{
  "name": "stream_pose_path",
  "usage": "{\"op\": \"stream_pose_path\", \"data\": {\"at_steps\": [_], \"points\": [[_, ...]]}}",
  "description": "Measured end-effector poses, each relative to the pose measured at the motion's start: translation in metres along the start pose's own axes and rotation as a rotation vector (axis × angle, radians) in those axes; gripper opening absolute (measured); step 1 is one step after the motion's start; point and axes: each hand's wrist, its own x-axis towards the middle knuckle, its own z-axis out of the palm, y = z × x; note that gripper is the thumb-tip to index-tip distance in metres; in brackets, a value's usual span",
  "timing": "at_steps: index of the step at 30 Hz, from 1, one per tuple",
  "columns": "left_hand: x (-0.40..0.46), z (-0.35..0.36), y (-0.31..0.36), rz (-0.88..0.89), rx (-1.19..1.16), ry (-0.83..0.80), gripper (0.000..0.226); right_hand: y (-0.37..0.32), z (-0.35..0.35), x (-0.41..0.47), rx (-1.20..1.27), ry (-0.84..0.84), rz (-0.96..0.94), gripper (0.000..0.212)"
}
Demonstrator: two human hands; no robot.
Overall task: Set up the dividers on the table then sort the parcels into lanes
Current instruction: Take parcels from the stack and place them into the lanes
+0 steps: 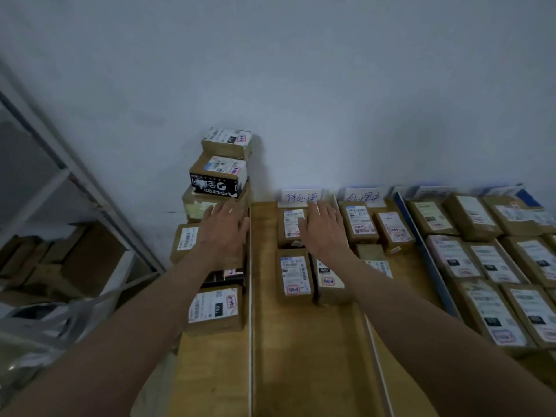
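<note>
Both hands flat, fingers spread, holding nothing: left hand [224, 228] over stacked parcels [221, 176], right hand [323, 228] over lane parcel [292, 225]; I'd grip parcels squarely

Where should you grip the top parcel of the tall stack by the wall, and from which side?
Grip the top parcel by its two short ends, coming from above with both hands. It lies flat, label up, and nothing rests on it. The wall blocks the far side; left hand is nearest.
</note>
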Motion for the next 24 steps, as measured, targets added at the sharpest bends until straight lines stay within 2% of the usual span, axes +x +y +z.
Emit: {"op": "stream_pose_path", "data": {"at_steps": [8, 13, 16, 21, 24], "points": [[0.045, -0.029, -0.082, 0.040, 0.039, 0.085, 0.051, -0.087, 0.009, 0.043, 0.022, 0.042, -0.020, 0.050], [0.086, -0.032, -0.113, 0.036, -0.026, 0.113, 0.048, -0.124, 0.011, 0.082, 0.125, 0.003, 0.068, 0.045], [0.107, -0.027, -0.125, -0.035, -0.117, 0.094, 0.051, -0.141, 0.018, 0.110, 0.264, -0.057, 0.126, 0.043], [0.127, -0.011, -0.124, -0.295, -0.511, -0.008, 0.058, -0.164, 0.027, 0.138, 0.658, -0.215, 0.284, 0.048], [0.130, -0.006, -0.117, -0.351, -0.601, 0.008, 0.058, -0.171, 0.031, 0.142, 0.802, -0.235, 0.347, 0.044]]}}
